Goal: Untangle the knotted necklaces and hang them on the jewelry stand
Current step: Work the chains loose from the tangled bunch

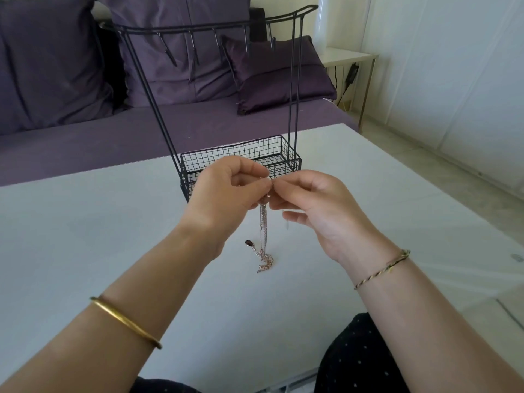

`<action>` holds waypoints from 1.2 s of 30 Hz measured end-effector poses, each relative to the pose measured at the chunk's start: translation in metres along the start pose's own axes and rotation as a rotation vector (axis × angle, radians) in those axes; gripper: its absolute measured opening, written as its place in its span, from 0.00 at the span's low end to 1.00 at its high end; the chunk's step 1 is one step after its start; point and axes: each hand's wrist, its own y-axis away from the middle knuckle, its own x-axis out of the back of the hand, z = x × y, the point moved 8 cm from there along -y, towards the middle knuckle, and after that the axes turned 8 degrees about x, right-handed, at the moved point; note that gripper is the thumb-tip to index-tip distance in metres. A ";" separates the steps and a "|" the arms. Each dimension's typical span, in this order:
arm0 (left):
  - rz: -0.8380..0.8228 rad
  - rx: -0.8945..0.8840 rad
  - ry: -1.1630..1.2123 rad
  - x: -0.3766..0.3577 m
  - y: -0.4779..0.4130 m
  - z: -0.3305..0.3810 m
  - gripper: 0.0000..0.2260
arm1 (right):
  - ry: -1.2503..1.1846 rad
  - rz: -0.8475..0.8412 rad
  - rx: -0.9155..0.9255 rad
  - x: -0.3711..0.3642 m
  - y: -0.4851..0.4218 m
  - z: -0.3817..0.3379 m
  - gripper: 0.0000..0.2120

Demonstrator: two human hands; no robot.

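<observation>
both hands are raised above the white desk (85, 236), just in front of the black wire jewelry stand (292, 80). the left hand (226, 188) has its fingers curled, with thumb and forefinger pinching the top of the knotted necklaces (263, 222). the right hand (314, 205) meets it fingertip to fingertip and pinches the same clump from the other side, while its lower fingers are loosely spread. just where each hand grips within the knot is too fine to make out.

from the pinch the thin silvery chains hang straight down as one bunched strand between the two wrists. their lower ends reach the desk and lie there in a small rose-gold heap (265, 262). a dark teardrop pendant (248, 243) rests on the desk just to the left of that heap.

the stand stands upright on the desk, behind the hands. its mesh basket (280, 148) is at the base, partly hidden by the fingers, and a row of hooks (192, 49) points down from the top rail.

a plain gold bangle (124, 321) sits on the left forearm, and a thin twisted bracelet (382, 269) is on the right wrist. beyond the desk is a purple sofa (85, 148) with matching cushions (56, 66). a small white side table (348, 56) stands by the wall at the right.
</observation>
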 end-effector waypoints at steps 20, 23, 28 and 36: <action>-0.098 0.123 -0.120 -0.003 0.001 -0.009 0.04 | 0.002 0.007 0.034 0.009 -0.002 -0.006 0.06; -0.102 0.147 -0.089 -0.004 0.002 -0.009 0.05 | 0.007 -0.002 0.042 0.010 -0.001 -0.006 0.07; -0.131 0.191 -0.011 -0.008 0.003 -0.009 0.06 | -0.035 0.007 0.015 0.008 -0.002 -0.005 0.06; -0.116 0.189 0.030 -0.006 0.002 -0.012 0.07 | -0.112 -0.040 0.025 0.002 0.000 -0.006 0.05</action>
